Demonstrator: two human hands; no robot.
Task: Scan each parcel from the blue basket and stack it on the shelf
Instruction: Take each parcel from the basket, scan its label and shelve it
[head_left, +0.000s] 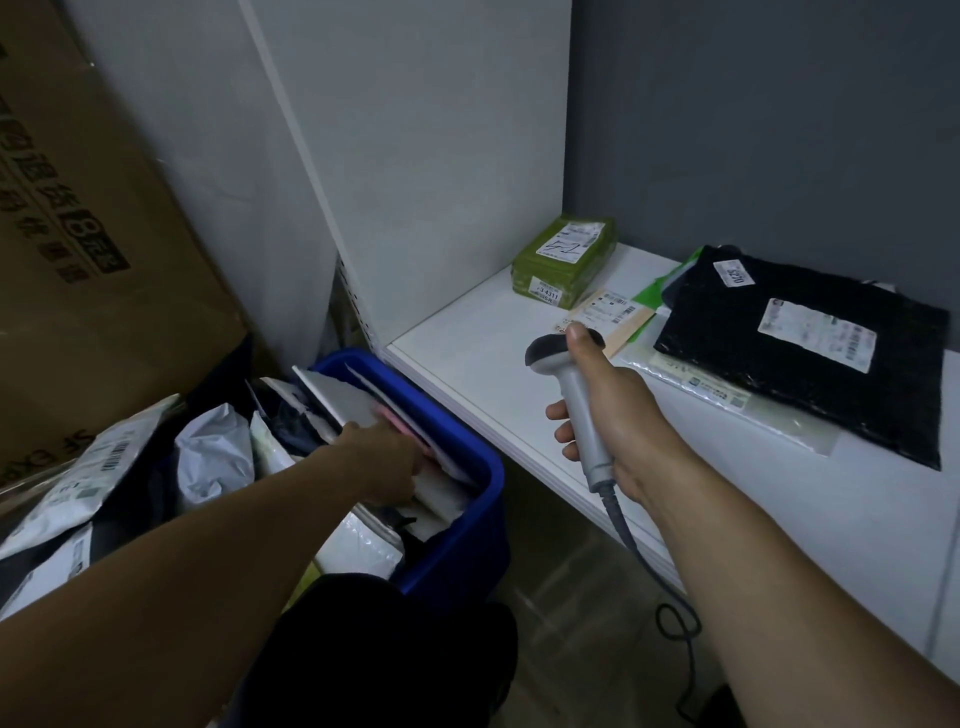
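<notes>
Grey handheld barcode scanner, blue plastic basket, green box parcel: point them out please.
Grey handheld barcode scanner (575, 387): head view, on its handle.
Blue plastic basket (462, 540): head view, on its outer wall.
Green box parcel (558, 267): head view, on its top face.

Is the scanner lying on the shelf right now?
No, the right hand grips the scanner by its handle, clear of the shelf.
</notes>
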